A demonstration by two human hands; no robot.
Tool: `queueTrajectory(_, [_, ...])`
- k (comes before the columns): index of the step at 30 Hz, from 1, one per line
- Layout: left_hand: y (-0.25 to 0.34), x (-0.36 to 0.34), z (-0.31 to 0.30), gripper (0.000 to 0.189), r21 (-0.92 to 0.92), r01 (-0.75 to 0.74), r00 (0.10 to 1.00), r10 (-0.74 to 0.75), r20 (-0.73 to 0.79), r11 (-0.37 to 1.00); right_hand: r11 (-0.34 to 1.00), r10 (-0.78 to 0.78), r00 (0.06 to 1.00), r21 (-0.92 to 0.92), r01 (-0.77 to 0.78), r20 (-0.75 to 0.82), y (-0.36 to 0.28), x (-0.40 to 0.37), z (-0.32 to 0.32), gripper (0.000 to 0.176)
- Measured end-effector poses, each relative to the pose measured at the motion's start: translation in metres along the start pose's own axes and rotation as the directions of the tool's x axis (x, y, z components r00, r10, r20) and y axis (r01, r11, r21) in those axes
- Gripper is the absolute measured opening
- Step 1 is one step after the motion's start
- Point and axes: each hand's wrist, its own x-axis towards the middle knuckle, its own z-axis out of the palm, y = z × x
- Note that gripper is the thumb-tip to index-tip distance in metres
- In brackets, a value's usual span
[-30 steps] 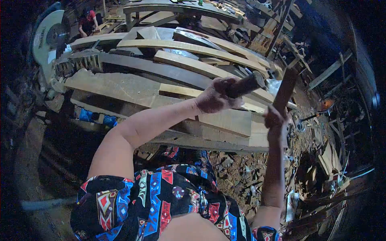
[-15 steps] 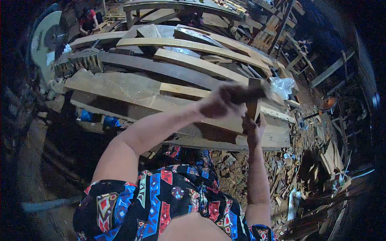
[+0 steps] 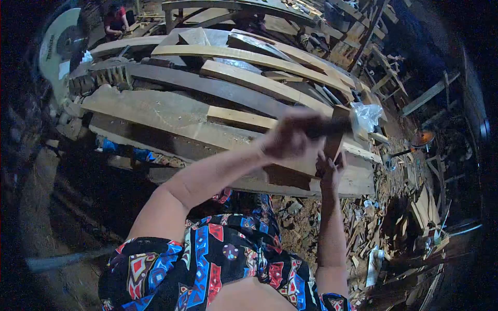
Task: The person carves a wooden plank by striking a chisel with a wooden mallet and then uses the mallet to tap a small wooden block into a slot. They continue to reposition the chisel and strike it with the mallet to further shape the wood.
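My left hand reaches across the bench, its fingers wrapped round a dark, stubby tool that is smeared by motion; I cannot tell its kind. The tool overlaps the upper part of a short wooden block. From below, my right hand grips that block and keeps it tilted upright over the front of a thick timber slab. Both hands are close together, the left one above and to the left of the right.
Long wooden boards lie across the bench. A clear plastic bag sits right of the tool. A large circular saw stands at the left. Wood scraps litter the ground. Another person crouches at the far left.
The wooden block leans further to the right, and both hands have shifted slightly. The tool in my left hand is a little lower and further right. My view has moved slightly.
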Motion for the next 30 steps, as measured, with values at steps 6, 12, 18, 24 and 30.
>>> queueTrajectory(6, [0.05,0.036,-0.033,0.019,0.163,0.313,0.854,-0.202,-0.479,0.936,0.993,-0.099,0.991,0.051,0.105,-0.093,-0.004,-0.003,0.018,0.017])
queueTrajectory(12, [0.028,0.022,-0.034,0.019,0.207,0.28,0.838,-0.133,-0.53,0.937,0.984,-0.037,0.998,-0.173,0.028,-0.049,-0.01,-0.004,0.015,0.027])
queueTrajectory(18, [0.027,0.019,-0.035,0.02,0.203,0.239,0.851,-0.105,-0.514,0.949,0.994,-0.066,0.997,-0.087,0.063,-0.039,-0.012,-0.006,0.019,0.032])
queueTrajectory(24, [0.03,0.013,-0.033,0.018,0.15,0.313,0.85,-0.206,-0.484,0.938,0.979,-0.089,0.995,-0.186,0.081,-0.035,-0.014,-0.006,0.02,0.03])
queueTrajectory(30, [0.027,0.016,-0.03,0.023,0.241,0.249,0.875,-0.111,-0.472,0.938,0.977,-0.08,0.995,-0.2,0.067,-0.054,-0.016,-0.007,0.022,0.025])
